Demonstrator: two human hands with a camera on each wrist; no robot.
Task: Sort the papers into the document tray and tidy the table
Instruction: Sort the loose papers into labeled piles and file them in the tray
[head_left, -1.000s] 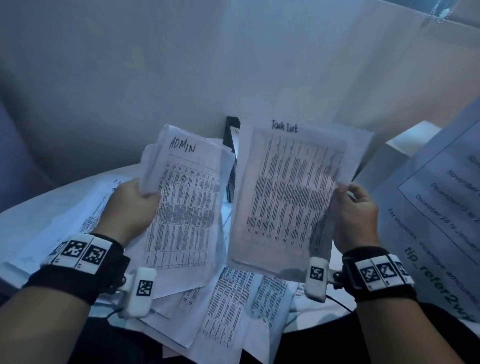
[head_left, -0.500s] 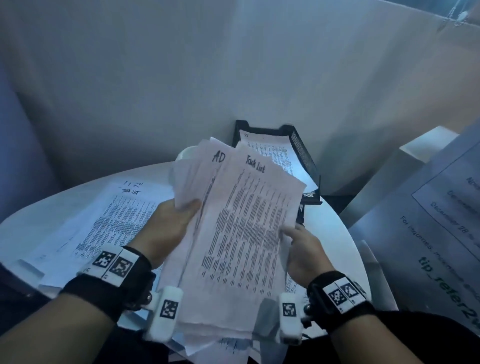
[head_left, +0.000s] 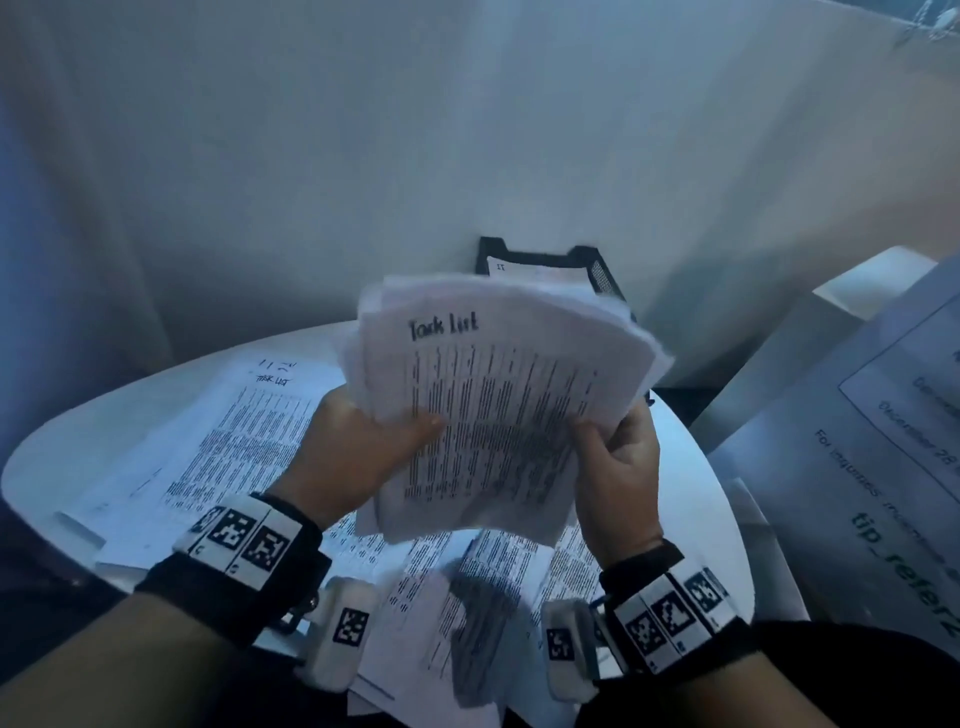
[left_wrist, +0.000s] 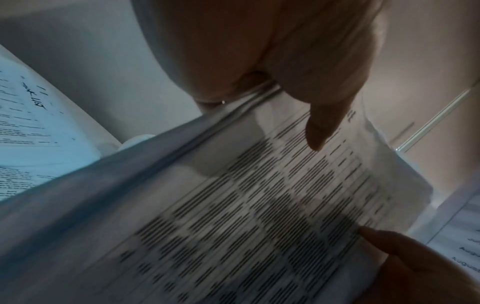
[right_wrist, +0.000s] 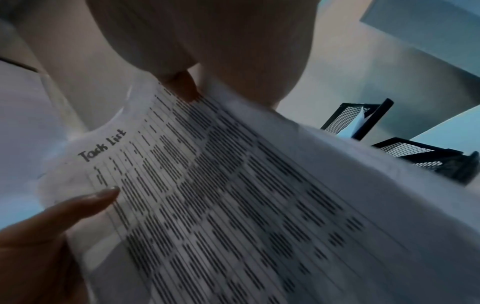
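I hold a bundle of papers (head_left: 498, 415) in the air above the middle of the table (head_left: 691, 499); the top sheet has "Task List" written by hand. My left hand (head_left: 358, 452) grips its edge at 9 o'clock, thumb on the front and fingers curled behind. My right hand (head_left: 618, 457) pinches the edge at 3 o'clock in the same way. At 12 o'clock behind the bundle stands the black mesh document tray (head_left: 597, 270), with at least one sheet already inside. I judge the sorting only partly done: this bundle is not yet in the tray. More printed sheets (head_left: 467, 597) lie loose at 6 o'clock under my wrists, and another stack (head_left: 218, 447) lies at 9 o'clock on the table. At 3 o'clock, off the table, a large notice (head_left: 857, 457) leans.
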